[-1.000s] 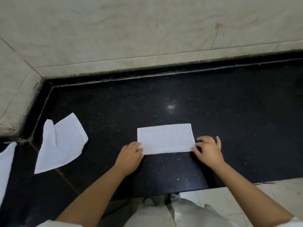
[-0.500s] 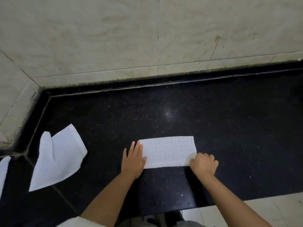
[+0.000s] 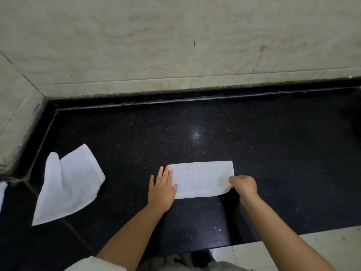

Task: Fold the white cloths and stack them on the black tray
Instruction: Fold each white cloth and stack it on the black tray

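Note:
A white cloth (image 3: pixel 201 179) folded into a long rectangle lies on the black counter (image 3: pixel 273 153) in front of me. My left hand (image 3: pixel 161 187) lies flat with straight fingers, pressing on the cloth's left end. My right hand (image 3: pixel 243 186) pinches the cloth's right near corner, which is lifted and curling a little off the counter. A second white cloth (image 3: pixel 68 184) lies loose and partly rumpled at the left. No black tray is in view.
The edge of another white cloth (image 3: pixel 3 192) shows at the far left border. A pale tiled wall (image 3: pixel 175 45) rises behind the counter and wraps round the left corner. The counter's front edge runs near my body, with light floor tiles (image 3: pixel 293 251) below.
My left hand went from curled at the cloth's left end to lying flat on it. My right hand closed on the right near corner and began lifting it.

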Action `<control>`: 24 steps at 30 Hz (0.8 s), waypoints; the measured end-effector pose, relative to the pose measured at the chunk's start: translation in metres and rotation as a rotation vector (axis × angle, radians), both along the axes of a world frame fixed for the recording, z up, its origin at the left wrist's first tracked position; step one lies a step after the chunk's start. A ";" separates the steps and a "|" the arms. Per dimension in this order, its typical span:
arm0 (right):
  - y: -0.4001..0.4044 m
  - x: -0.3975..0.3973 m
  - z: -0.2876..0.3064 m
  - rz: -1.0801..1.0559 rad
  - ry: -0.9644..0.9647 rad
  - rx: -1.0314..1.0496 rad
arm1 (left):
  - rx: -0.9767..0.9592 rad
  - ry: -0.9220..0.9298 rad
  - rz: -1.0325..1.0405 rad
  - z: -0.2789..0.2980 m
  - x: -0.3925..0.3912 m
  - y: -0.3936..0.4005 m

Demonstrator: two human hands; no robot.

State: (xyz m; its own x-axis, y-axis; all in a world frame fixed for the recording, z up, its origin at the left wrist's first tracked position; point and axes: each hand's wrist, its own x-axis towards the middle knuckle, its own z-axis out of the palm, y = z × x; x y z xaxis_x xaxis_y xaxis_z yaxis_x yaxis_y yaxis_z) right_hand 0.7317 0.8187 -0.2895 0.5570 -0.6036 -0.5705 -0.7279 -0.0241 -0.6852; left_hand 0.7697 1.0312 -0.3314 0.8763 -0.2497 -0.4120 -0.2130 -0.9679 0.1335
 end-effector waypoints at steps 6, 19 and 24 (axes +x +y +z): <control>0.073 0.013 0.028 0.522 -0.162 -0.545 | -0.221 -0.142 0.214 0.008 -0.010 0.036; 0.151 0.012 -0.033 0.823 -0.084 -0.720 | -0.372 -0.260 0.282 -0.002 -0.053 0.099; 0.145 0.010 -0.030 0.610 -0.193 -0.700 | -0.391 -0.324 0.209 -0.011 -0.052 0.104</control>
State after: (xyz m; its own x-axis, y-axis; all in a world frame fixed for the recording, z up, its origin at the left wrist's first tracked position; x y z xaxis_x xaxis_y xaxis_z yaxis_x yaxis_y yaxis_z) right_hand 0.7421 0.9640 -0.3199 0.9360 -0.3477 -0.0542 -0.3301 -0.8140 -0.4780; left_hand 0.7173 1.1356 -0.3422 0.9903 -0.1371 -0.0240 -0.1116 -0.8852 0.4516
